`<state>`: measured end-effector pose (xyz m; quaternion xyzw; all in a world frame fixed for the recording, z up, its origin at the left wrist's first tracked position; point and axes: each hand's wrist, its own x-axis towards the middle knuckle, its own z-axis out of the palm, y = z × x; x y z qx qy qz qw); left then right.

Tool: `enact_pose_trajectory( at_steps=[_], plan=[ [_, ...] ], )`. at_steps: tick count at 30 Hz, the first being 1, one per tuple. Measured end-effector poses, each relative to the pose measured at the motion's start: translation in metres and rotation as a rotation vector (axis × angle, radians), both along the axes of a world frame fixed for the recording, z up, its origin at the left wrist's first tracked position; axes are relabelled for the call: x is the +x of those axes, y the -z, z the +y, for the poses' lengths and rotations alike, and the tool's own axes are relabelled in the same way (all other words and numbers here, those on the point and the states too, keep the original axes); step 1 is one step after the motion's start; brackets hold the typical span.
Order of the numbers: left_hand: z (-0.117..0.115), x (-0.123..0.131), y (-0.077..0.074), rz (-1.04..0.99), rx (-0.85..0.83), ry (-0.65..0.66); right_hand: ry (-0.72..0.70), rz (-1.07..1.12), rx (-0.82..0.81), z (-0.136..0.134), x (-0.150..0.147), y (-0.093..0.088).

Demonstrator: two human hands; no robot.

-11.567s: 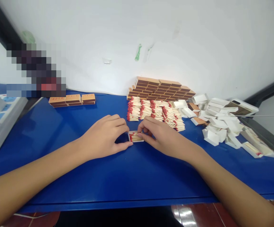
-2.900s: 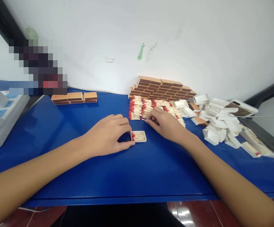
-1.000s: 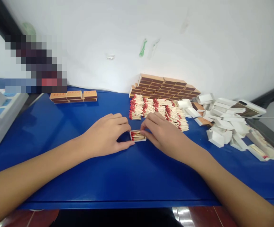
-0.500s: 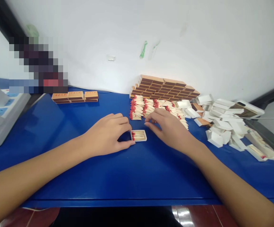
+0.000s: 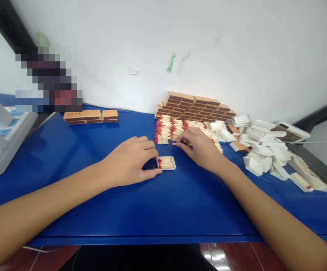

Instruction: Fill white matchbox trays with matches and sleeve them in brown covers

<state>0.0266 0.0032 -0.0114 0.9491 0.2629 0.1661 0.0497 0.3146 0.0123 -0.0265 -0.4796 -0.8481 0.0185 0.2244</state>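
A small white tray [image 5: 166, 168] of red-headed matches [image 5: 166, 162] lies on the blue table [image 5: 141, 210]. My left hand [image 5: 136, 160] grips its left end between thumb and fingers. Just behind and to the right, my right hand [image 5: 199, 148] pinches a match [image 5: 174, 143], its red head poking out past the fingertips. Loose matches in rows [image 5: 162, 130] spread behind my right hand, which hides part of them.
Stacked brown matchboxes [image 5: 193, 107] stand against the wall. A shorter row of matchboxes [image 5: 90, 116] is at the back left. White trays [image 5: 265, 145] are heaped at the right near a phone [image 5: 293, 131]. A power strip [image 5: 13, 135] lies far left.
My right hand has closed its fingertips on a match, which now shows at the thumb. My left hand stays at the tray, and the view has shifted slightly.
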Motion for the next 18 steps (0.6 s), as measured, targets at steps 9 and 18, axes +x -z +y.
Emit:
enact_pose_trajectory(
  at_steps=[9, 18],
  plan=[
    [0.001, 0.0, 0.0, 0.0, -0.008, -0.008, -0.051, -0.018, -0.058, -0.003, -0.002, -0.003],
    [0.001, 0.0, -0.001, 0.01, 0.007, -0.034, -0.157, -0.007, -0.111, -0.042, -0.039, -0.023]
  ],
)
